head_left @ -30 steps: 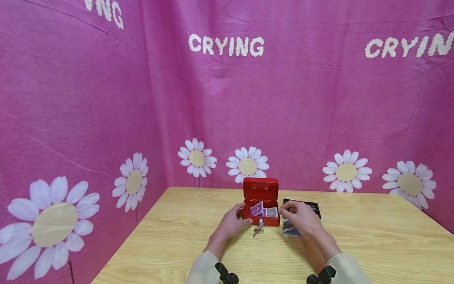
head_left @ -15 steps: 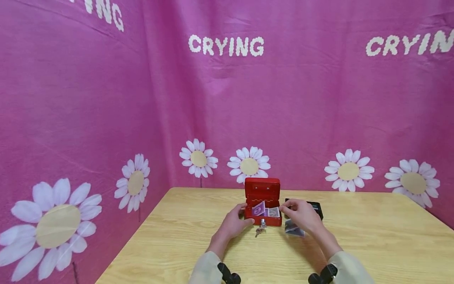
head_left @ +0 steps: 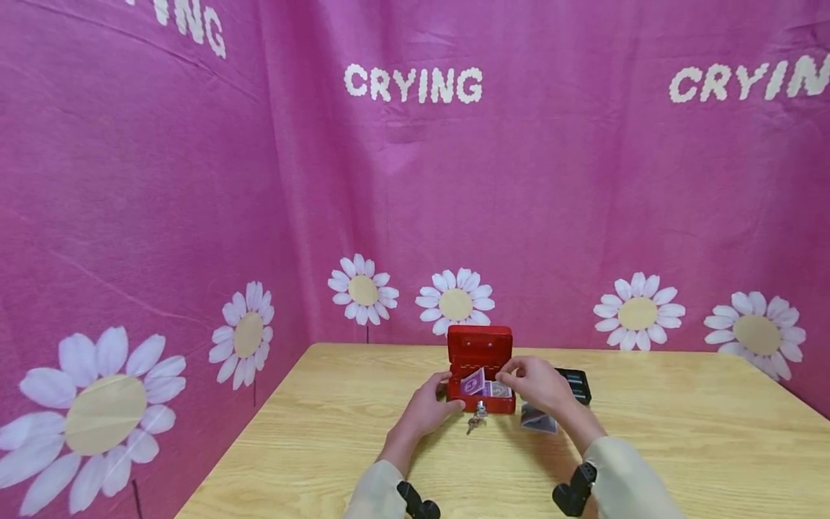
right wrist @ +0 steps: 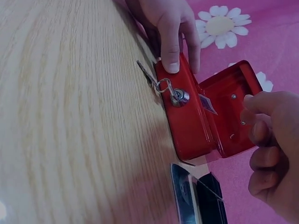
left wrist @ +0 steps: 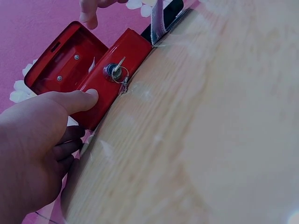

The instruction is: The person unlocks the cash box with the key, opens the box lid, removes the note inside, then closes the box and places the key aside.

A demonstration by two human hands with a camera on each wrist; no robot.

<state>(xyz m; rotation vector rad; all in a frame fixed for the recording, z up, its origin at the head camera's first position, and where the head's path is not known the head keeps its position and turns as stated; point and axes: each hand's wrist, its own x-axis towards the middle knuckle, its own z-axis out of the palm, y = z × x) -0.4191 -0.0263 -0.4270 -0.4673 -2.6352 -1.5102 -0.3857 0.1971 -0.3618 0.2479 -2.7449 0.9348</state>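
A small red cash box stands with its lid raised. A key sits in its front lock, with another key hanging from the ring. Inside lie a purple note and a greyish note. My left hand grips the box's left end, thumb on the front wall, fingers around the side. Over the box's right part hovers my right hand, fingers loosely curled. Nothing shows between its fingertips in the right wrist view, where the hand overlaps the lid.
To the right of the box, a folded note-like paper stands bent on the wooden table. Behind it lies a black tray with compartments, partly covered by my right hand. A pink cloth with daisies hangs behind the table.
My right hand has moved left, from beside the box's right edge to over its inside, uncovering more of the black tray. My left hand stays on the box.
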